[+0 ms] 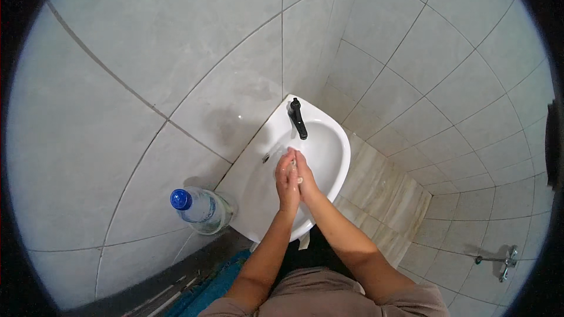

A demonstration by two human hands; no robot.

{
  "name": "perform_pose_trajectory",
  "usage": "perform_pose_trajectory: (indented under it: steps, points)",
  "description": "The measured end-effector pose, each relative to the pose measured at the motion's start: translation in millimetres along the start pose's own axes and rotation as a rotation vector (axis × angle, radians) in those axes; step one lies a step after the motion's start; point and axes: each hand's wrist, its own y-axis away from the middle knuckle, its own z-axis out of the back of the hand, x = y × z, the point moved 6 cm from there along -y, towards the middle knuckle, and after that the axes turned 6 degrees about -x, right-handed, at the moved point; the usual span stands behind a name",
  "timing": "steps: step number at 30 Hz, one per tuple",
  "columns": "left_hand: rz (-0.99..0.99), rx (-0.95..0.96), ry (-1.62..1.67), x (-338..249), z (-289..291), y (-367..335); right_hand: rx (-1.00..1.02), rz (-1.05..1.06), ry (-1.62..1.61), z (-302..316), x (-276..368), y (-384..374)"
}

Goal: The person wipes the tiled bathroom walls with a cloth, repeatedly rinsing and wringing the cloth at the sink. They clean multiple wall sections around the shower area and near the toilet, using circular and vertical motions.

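Note:
My left hand (286, 182) and my right hand (305, 177) are pressed together, palm to palm, over the white washbasin (333, 158). They look wet. A small whitish patch, lather or a bit of soap, shows between them; I cannot tell which. Whatever lies between the palms is hidden. Just beyond the fingertips, the black tap (297, 119) rises from the basin's far corner. I cannot make out whether water runs from it.
A large clear plastic bottle (202, 211) with a blue cap stands left of the basin, by the tiled wall (223, 76). Teal cloth (220, 285) lies at lower left. Beige floor tiles (376, 179) show on the right. A metal wall valve (502, 262) sits at far right.

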Motion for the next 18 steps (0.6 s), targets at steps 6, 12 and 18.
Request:
perform_pose_trajectory:
  steps: [6,12,18]
  points:
    - [-0.3,0.066,-0.231,-47.0,-5.0,-14.4,0.21,-0.203,-0.262,-33.7,26.1,40.0]
    - [0.052,-0.156,-0.153,-30.4,-0.6,-17.3,0.127,0.401,0.894,4.9,8.0,-0.7]
    - [0.286,-0.252,-0.027,-31.5,4.5,-22.6,0.05,0.437,1.136,7.5,9.9,4.5]
